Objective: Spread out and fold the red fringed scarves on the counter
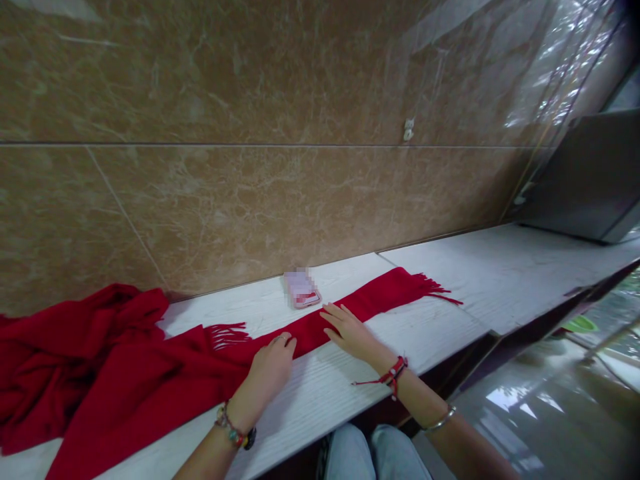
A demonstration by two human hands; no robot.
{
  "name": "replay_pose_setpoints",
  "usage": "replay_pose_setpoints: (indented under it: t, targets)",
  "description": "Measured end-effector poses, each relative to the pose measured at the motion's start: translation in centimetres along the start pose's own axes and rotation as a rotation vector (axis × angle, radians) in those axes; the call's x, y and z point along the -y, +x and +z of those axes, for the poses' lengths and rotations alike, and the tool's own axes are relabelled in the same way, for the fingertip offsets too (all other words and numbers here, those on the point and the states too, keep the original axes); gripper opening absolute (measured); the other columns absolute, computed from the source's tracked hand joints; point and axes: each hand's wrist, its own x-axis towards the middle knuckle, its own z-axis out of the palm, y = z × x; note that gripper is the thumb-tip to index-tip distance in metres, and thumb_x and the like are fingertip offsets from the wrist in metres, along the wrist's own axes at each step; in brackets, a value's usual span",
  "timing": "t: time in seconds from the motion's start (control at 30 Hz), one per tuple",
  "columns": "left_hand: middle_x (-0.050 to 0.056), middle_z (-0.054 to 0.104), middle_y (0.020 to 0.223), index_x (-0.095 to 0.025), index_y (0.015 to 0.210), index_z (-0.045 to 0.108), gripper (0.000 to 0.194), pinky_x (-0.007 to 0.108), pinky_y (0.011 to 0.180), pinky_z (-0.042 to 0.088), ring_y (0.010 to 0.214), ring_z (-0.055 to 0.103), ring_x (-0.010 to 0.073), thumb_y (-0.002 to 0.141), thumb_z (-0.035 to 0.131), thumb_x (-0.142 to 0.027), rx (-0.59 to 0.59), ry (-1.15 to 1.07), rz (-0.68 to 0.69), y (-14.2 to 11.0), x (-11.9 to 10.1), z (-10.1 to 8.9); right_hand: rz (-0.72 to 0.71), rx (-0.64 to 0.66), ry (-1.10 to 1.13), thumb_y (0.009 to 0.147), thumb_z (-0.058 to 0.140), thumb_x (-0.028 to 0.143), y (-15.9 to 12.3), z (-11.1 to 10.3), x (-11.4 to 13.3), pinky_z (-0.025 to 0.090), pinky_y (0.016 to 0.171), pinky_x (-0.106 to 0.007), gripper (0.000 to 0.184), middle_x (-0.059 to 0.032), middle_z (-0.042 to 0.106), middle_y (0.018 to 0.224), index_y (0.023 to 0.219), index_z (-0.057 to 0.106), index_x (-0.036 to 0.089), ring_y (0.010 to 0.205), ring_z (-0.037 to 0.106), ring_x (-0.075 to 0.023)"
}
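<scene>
A red fringed scarf (385,294) lies along a white counter, its right part folded into a long narrow strip. Its left part spreads out loosely beside a crumpled heap of the same red cloth (115,320). My left hand (273,365) is on the strip near where it widens, fingers curled at the cloth; the fingertips are partly hidden. Farther right, my right hand (353,335) lies flat on the strip with its fingers stretched out. Fringe hangs off the strip's right end, and another bit of fringe (227,335) shows left of my left hand.
Just behind the scarf, a phone (303,290) lies on the white counter (430,340). A brown marbled tile wall (280,200) rises along the back. To the far right stands a large grey box-shaped object (580,177). The counter's front edge runs close to my knees (375,453).
</scene>
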Motion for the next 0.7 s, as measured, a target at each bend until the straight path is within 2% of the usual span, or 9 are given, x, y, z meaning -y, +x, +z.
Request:
replay_pose_setpoints:
  t: [0.1,0.2,0.33,0.43,0.57,0.63,0.7]
  targets:
    - [0.01,0.057,0.109,-0.016,0.103,0.056,0.036,0.029,0.076,0.047,0.096,0.056,0.0186,0.08,0.03,-0.005,-0.027,0.001,0.005,0.3,0.3,-0.4,0.035,0.03,-0.009,0.085,0.04,0.021,-1.1,-0.4,-1.0,0.031,0.1,-0.041,0.034,-0.0091,0.051,0.123,0.117,0.052,0.014,0.117,0.042,-0.0199]
    - [0.009,0.058,0.103,-0.017,0.098,0.056,0.032,0.028,0.074,0.046,0.092,0.057,0.0182,0.079,0.032,-0.006,-0.029,-0.017,-0.011,0.4,0.5,-0.8,0.001,0.06,-0.052,0.085,0.039,0.018,-1.9,-0.6,-2.3,0.035,0.098,-0.037,0.034,-0.0105,0.052,0.121,0.115,0.053,0.012,0.116,0.043,-0.0197]
    - [0.009,0.059,0.097,-0.018,0.092,0.055,0.027,0.028,0.071,0.045,0.089,0.057,0.0188,0.076,0.036,-0.008,0.053,-0.059,0.022,0.1,0.8,-1.5,-0.096,0.118,-0.163,0.08,0.036,0.004,-2.5,-0.1,-4.4,0.035,0.098,-0.036,0.041,-0.0133,0.049,0.124,0.118,0.05,0.007,0.117,0.041,-0.0204]
    - [0.007,0.059,0.092,-0.018,0.089,0.053,0.024,0.028,0.067,0.044,0.082,0.057,0.0186,0.071,0.04,-0.01,0.12,-0.117,0.039,-0.4,1.5,-1.9,-0.128,0.12,-0.19,0.075,0.033,-0.002,-2.7,0.5,-5.3,0.034,0.099,-0.037,0.048,-0.0124,0.047,0.126,0.12,0.048,0.009,0.118,0.04,-0.0195]
    - [0.004,0.059,0.086,-0.019,0.085,0.052,0.02,0.026,0.065,0.042,0.076,0.055,0.0166,0.068,0.044,-0.014,0.132,-0.183,0.055,-0.8,2.6,-1.9,-0.12,0.083,-0.151,0.077,0.032,0.001,-2.8,0.3,-4.7,0.033,0.099,-0.039,0.047,-0.0112,0.047,0.126,0.12,0.048,0.011,0.12,0.038,-0.0195]
    - [0.004,0.059,0.083,-0.019,0.084,0.053,0.015,0.026,0.064,0.042,0.073,0.055,0.0168,0.072,0.045,-0.02,0.12,-0.183,0.066,-0.6,2.7,-1.7,-0.129,0.067,-0.104,0.081,0.033,0.006,-2.8,-0.2,-3.6,0.031,0.1,-0.04,0.044,-0.0101,0.044,0.129,0.122,0.047,0.013,0.123,0.033,-0.0197]
    - [0.005,0.06,0.086,-0.018,0.086,0.055,0.018,0.027,0.066,0.043,0.075,0.056,0.0176,0.078,0.043,-0.028,0.077,-0.169,0.07,-0.3,2.4,-1.4,-0.155,0.08,-0.056,0.085,0.033,0.012,-2.7,-0.9,-2.4,0.029,0.101,-0.042,0.041,-0.0079,0.041,0.132,0.124,0.044,0.017,0.125,0.029,-0.0195]
